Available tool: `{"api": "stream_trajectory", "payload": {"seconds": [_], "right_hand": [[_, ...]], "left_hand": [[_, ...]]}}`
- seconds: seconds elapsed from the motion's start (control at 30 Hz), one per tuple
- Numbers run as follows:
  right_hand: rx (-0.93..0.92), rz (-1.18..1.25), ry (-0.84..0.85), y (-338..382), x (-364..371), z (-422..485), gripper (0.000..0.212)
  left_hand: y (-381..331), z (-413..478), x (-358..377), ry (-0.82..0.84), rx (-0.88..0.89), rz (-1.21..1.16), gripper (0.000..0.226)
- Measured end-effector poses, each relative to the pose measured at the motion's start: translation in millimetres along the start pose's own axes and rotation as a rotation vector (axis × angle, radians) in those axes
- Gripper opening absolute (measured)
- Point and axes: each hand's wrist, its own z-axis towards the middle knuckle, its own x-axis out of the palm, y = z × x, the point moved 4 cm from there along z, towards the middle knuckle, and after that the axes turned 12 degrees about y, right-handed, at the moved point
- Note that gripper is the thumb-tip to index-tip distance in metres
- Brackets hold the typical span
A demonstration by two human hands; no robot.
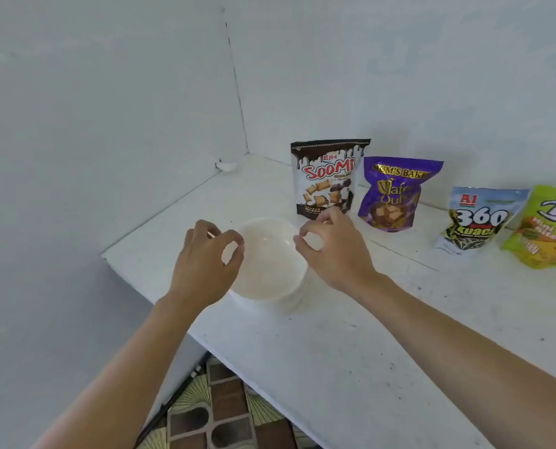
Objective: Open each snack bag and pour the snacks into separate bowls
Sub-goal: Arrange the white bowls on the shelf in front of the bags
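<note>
So there's a round white plastic bowl [268, 260] sitting near the corner of the white painted table [351, 367], empty as far as I can see. Left hand [205, 257] is at its left rim, right hand [331, 247] at the right rim, fingers curled with thumb and forefinger close together. Honestly can't tell if they're pinching the rim or just hovering.

Behind the bowl, all standing along the wall: brown-and-white Soomi bag [326, 179], purple wafer pouch [396, 192], blue-white 360 Kuaci packet [477, 218], green-yellow bag [545, 228] cut off at the frame edge.
</note>
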Motion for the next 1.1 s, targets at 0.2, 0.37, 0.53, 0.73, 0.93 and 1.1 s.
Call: {"api": "stream_trajectory", "payload": {"seconds": [0.2,0.37,0.53,0.73,0.93,1.1], "right_hand": [[0.222,0.276,0.191,-5,47,8,0.018],[0.261,0.264,0.172,-11,58,10,0.018],[0.238,0.283,0.206,-18,56,11,0.036],[0.176,0.309,0.118,-9,34,16,0.04],[0.103,0.426,-0.045,1,-21,22,0.043],[0.144,0.397,-0.197,-25,-75,2,0.045]], "left_hand": [[34,-2,36,0.203,-0.169,-0.283,0.016],[41,2,40,0.225,-0.136,-0.349,0.024],[47,9,39,0.285,-0.149,-0.537,0.038],[43,18,14,0.294,-0.133,-0.522,0.04],[-3,40,-33,0.218,0.017,-0.574,0.043],[-68,61,-31,0.194,0.128,-0.726,0.052]]}}
